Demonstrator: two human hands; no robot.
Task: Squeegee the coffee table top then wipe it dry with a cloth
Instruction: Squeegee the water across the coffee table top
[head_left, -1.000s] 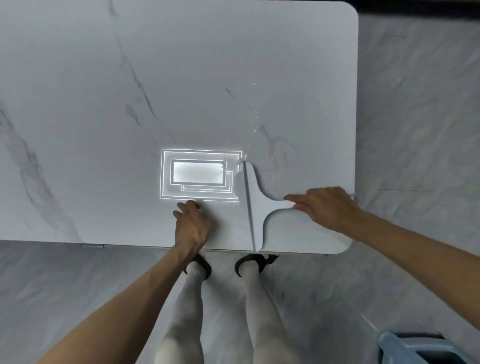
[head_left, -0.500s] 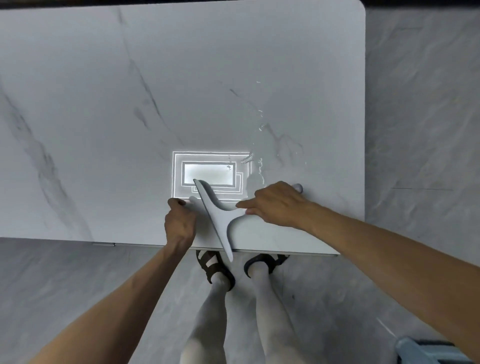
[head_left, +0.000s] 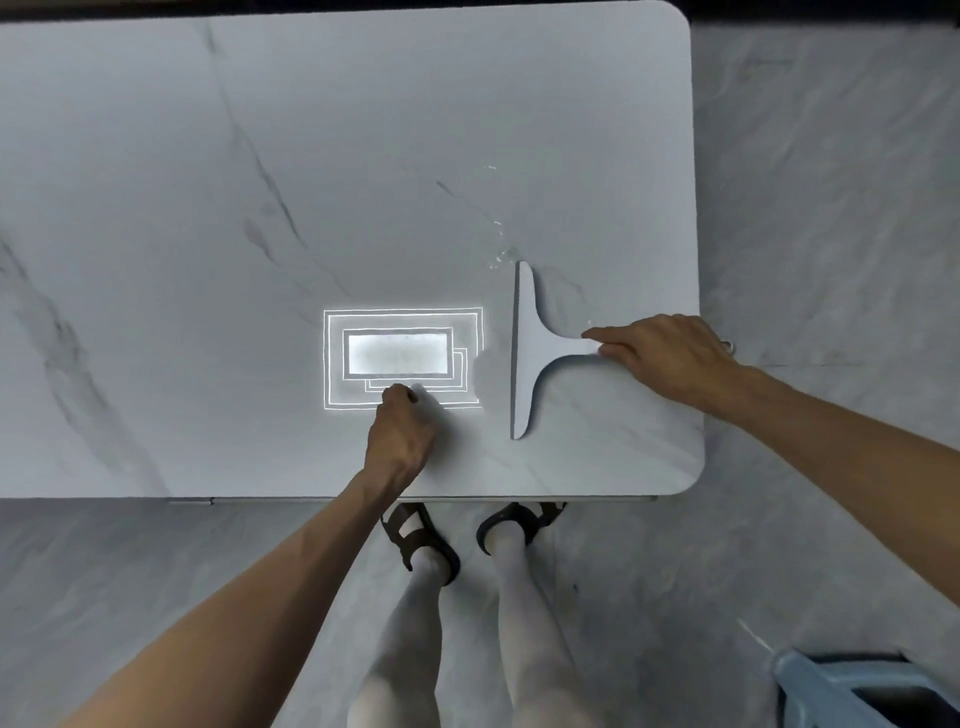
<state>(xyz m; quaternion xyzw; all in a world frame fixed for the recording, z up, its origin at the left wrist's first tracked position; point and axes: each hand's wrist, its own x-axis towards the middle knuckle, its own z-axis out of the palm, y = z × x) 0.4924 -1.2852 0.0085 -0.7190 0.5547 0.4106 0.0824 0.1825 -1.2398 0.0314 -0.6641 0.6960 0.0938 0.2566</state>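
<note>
Squeegee on table, right of frame centre, handle in right hand.
Marble table (head_left: 156, 130) fills the upper frame; squeegee (head_left: 530, 348) blade runs top-to-bottom, handle pointing right into the gripping right hand (head_left: 670, 358); left hand (head_left: 400, 436) curled, seemingly empty, rests left of the blade; water droplets (head_left: 498, 257) by its top tip.

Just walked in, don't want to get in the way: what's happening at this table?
A person is squeegeeing the pale marble-look coffee table top. Their right hand grips the handle of a flat grey T-shaped squeegee, blade down near the table's right end, water droplets beyond it. The left hand rests curled on the top. No cloth shows.
</note>
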